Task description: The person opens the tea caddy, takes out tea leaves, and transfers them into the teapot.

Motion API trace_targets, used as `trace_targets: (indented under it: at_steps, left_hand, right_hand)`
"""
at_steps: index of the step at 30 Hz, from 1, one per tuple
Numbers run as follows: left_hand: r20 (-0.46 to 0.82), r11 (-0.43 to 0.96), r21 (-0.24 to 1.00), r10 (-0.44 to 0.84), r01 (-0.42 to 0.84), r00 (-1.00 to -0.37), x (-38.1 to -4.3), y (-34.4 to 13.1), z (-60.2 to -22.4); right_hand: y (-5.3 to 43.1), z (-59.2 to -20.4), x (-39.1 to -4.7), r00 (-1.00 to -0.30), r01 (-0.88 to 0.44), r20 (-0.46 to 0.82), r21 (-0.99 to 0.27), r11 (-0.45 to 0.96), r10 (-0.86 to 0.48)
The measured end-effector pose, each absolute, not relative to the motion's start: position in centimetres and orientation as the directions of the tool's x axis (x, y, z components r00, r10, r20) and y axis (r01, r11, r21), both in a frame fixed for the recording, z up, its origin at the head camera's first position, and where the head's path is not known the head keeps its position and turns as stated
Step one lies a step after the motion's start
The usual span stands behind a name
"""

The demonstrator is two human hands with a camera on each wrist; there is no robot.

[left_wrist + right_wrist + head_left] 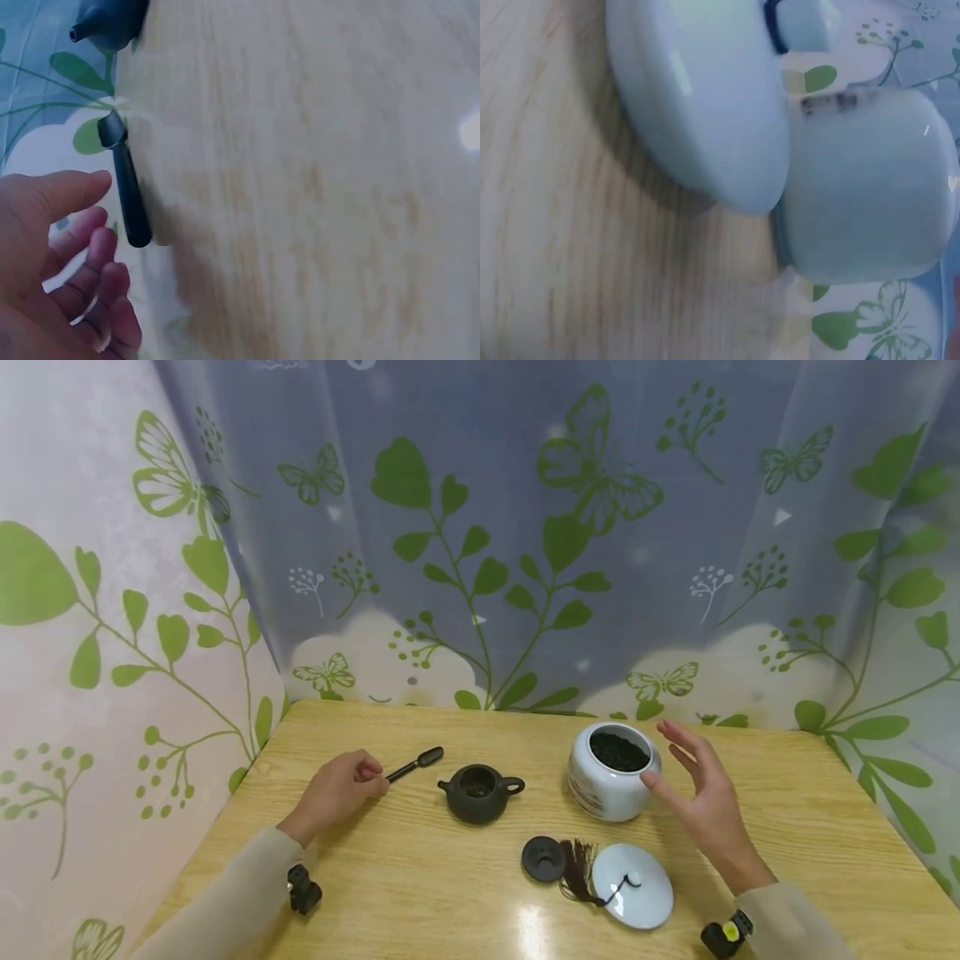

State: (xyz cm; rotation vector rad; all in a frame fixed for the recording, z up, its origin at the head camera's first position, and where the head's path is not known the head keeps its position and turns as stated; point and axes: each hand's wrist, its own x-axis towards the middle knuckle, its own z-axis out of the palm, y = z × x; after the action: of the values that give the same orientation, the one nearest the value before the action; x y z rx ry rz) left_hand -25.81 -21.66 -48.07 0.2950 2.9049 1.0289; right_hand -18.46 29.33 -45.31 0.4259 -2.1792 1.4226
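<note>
My left hand [341,789] is at the handle end of a black tea scoop [431,756] lying on the table. In the left wrist view its loosely bent fingers hold nothing, and the scoop [129,187] lies just beyond the thumb. My right hand [705,802] has its fingers spread beside a white porcelain jar [592,785], thumb close to the rim. Dark tea leaves [618,752] fill much of the jar. Between the hands stands a small dark teapot [480,808] without its lid. The right wrist view shows the jar [862,187] but hardly any of the hand.
In front of the jar lie its white lid [641,902] with a brown tassel [577,868] and the round dark teapot lid [543,860]. The wooden table [420,893] ends at a patterned curtain [480,610] behind and at the sides.
</note>
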Motion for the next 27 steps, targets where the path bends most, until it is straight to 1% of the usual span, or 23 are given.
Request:
trace_targets:
  at_steps: [4, 7, 11, 14, 18, 24, 27]
  left_hand:
    - [0.077, 0.738, 0.637, 0.227, 0.223, -0.971, -26.1, -21.5, -47.6]
    - [0.109, 0.719, 0.642, 0.258, 0.267, -0.960, -26.3, -21.2, -47.2]
    - [0.113, 0.689, 0.663, 0.293, 0.292, -0.949, -26.4, -20.7, -47.0]
    - [0.103, 0.663, 0.688, 0.314, 0.295, -0.944, -26.3, -20.3, -46.8]
    - [0.103, 0.630, 0.710, 0.349, 0.315, -0.931, -26.1, -19.6, -46.7]
    - [0.093, 0.574, 0.747, 0.409, 0.336, -0.908, -26.0, -18.6, -47.1]
    - [0.080, 0.545, 0.770, 0.433, 0.331, -0.898, -25.9, -18.3, -47.4]
  right_hand:
    - [28.8, -44.8, -18.1, -0.809, -0.539, 0.588, -0.753, 0.378, 0.017]
    - [28.1, -44.6, -17.9, -0.795, -0.572, 0.606, -0.751, 0.330, 0.001]
    - [26.7, -44.6, -17.6, -0.773, -0.625, 0.632, -0.740, 0.251, -0.062]
    - [25.6, -44.8, -17.3, -0.758, -0.651, 0.637, -0.726, 0.223, -0.138]
    - [24.3, -45.5, -17.0, -0.759, -0.651, 0.605, -0.718, 0.248, -0.240]
    - [22.6, -46.8, -16.8, -0.784, -0.615, 0.518, -0.727, 0.307, -0.343]
    - [22.1, -47.4, -16.8, -0.776, -0.618, 0.490, -0.718, 0.321, -0.397]
